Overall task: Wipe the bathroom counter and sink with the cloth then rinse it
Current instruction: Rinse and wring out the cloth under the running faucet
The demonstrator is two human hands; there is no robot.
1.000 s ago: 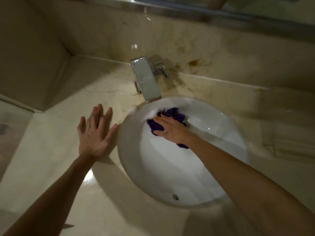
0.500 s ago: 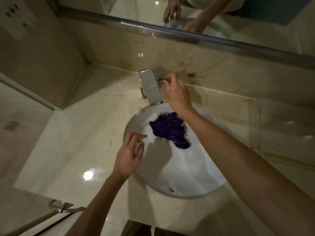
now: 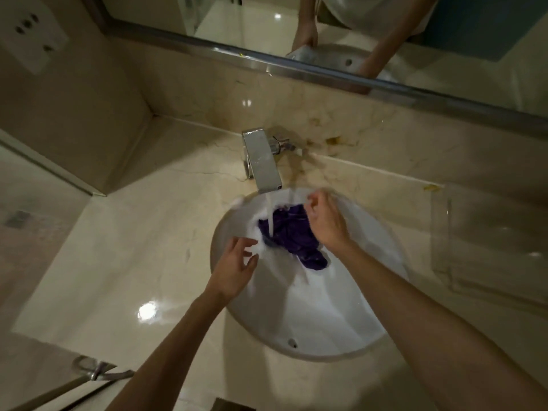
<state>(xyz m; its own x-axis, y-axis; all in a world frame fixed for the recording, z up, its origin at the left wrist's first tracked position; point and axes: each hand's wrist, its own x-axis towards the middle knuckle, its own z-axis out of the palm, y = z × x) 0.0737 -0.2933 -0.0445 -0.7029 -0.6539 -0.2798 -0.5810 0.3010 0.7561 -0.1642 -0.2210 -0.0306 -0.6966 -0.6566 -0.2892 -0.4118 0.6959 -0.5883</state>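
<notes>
A purple cloth (image 3: 292, 232) lies crumpled in the far part of the white sink (image 3: 314, 315), directly under the chrome faucet (image 3: 262, 163), whose stream of water (image 3: 269, 215) falls onto the cloth's left part. The right hand (image 3: 324, 222) reaches in from the right and rests over the cloth's right edge, fingers curled toward it; whether they actually pinch the fabric cannot be told, as the fingertips are blurred. The left hand (image 3: 234, 266) hovers at the sink's left rim, fingers spread apart and empty, its fingertips just beside the cloth's left edge and apart from it. The beige marble desk (image 3: 127, 262) surrounds the sink, and a mirror (image 3: 296, 34) along the far wall reflects both arms.
</notes>
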